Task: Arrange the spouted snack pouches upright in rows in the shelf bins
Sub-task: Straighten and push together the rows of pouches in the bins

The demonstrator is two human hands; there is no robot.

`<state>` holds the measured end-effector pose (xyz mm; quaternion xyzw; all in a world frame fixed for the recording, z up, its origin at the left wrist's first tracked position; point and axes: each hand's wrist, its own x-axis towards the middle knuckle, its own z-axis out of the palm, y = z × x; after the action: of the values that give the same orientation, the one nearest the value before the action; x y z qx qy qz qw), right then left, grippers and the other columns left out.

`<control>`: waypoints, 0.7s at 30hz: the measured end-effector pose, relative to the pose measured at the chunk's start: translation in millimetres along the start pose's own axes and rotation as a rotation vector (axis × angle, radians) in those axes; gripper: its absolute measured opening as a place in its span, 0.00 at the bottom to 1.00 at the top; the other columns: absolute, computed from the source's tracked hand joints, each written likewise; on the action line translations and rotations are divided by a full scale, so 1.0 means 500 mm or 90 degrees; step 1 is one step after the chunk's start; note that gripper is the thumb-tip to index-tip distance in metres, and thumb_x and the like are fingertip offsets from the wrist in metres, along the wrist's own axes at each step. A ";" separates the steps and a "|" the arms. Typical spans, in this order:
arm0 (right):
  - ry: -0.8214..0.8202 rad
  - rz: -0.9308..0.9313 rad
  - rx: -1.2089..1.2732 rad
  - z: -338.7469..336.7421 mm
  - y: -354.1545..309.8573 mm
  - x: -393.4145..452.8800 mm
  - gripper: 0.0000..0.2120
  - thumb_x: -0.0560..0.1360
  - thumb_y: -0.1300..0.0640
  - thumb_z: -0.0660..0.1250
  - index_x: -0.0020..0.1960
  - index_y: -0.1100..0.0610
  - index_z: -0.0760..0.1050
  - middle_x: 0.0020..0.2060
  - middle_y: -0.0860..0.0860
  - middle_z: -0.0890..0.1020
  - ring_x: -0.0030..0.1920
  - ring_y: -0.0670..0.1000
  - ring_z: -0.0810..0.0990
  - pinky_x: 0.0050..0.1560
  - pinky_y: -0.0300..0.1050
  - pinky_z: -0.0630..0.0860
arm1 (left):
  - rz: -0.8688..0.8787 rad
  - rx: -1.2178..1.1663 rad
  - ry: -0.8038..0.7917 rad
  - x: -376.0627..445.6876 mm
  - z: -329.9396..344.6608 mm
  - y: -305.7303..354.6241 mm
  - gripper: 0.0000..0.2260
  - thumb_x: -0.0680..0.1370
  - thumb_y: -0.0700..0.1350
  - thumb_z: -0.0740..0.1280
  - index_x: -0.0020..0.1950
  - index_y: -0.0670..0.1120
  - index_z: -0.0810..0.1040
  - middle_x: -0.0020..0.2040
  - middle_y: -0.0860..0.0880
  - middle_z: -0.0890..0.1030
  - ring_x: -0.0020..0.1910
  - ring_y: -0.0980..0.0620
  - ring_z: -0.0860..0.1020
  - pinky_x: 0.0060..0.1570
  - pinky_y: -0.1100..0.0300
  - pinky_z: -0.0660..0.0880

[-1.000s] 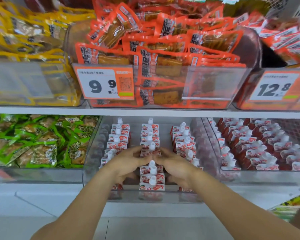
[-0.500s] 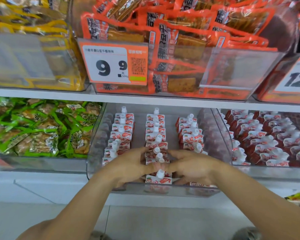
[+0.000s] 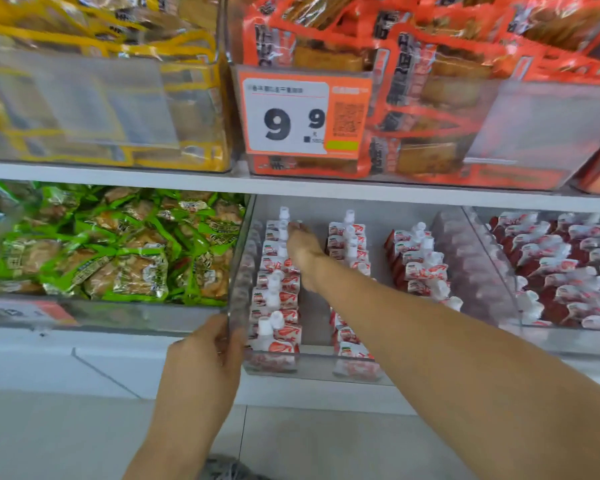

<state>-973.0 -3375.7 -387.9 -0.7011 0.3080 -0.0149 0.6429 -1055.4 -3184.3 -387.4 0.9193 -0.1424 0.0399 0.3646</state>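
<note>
Three rows of spouted pouches (image 3: 280,299) are standing upright in the clear bin (image 3: 238,271) I am watching. My left hand (image 3: 207,355) is gripping the bin's front-left corner, fingers curled round the wall. My right hand (image 3: 302,249) is reaching deep between the left and middle rows, touching a rear pouch; I cannot tell how its fingers lie. One price tag (image 3: 305,116) is reading 9.9 above.

The bin (image 3: 238,271) is clear, glossy plastic; the pouches (image 3: 278,299) look like shiny film with smooth white plastic spouts (image 3: 284,213).
</note>
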 end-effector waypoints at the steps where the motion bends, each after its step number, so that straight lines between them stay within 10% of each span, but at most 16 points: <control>1: 0.005 0.014 0.013 0.010 -0.003 0.007 0.22 0.85 0.50 0.49 0.77 0.56 0.57 0.75 0.56 0.65 0.73 0.57 0.65 0.71 0.49 0.60 | -0.011 -0.030 -0.013 0.001 0.005 -0.008 0.04 0.76 0.44 0.69 0.42 0.52 0.81 0.26 0.65 0.72 0.27 0.68 0.73 0.28 0.75 0.68; 9: -0.062 0.056 0.021 0.012 0.068 0.133 0.39 0.72 0.28 0.51 0.77 0.47 0.61 0.76 0.53 0.64 0.73 0.56 0.66 0.74 0.59 0.60 | -0.052 -0.106 -0.131 0.019 -0.002 -0.021 0.08 0.79 0.43 0.65 0.47 0.48 0.84 0.38 0.55 0.85 0.40 0.57 0.82 0.41 0.59 0.77; 15: -0.104 0.097 -0.009 0.013 0.014 -0.029 0.29 0.83 0.41 0.47 0.80 0.50 0.46 0.79 0.50 0.54 0.78 0.54 0.54 0.75 0.55 0.51 | -0.058 -0.117 -0.121 0.011 -0.002 -0.018 0.08 0.79 0.43 0.65 0.46 0.47 0.84 0.40 0.52 0.85 0.41 0.55 0.83 0.41 0.58 0.77; 18: -0.156 0.129 -0.008 -0.015 0.008 -0.050 0.31 0.82 0.40 0.53 0.80 0.47 0.49 0.80 0.49 0.52 0.79 0.54 0.52 0.77 0.58 0.48 | -0.076 -0.144 -0.125 0.007 -0.008 -0.018 0.06 0.79 0.44 0.67 0.47 0.49 0.84 0.42 0.56 0.85 0.41 0.67 0.81 0.36 0.75 0.73; 21: -0.195 0.163 -0.015 -0.033 0.024 -0.087 0.30 0.82 0.42 0.57 0.79 0.53 0.54 0.78 0.50 0.58 0.77 0.52 0.58 0.75 0.53 0.56 | -0.078 -0.158 -0.134 0.004 -0.008 -0.020 0.06 0.79 0.46 0.67 0.48 0.52 0.84 0.41 0.57 0.85 0.41 0.64 0.82 0.38 0.72 0.75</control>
<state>-1020.0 -3370.4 -379.7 -0.6579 0.2934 0.1769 0.6707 -1050.3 -3175.1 -390.6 0.8733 -0.1271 -0.0966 0.4603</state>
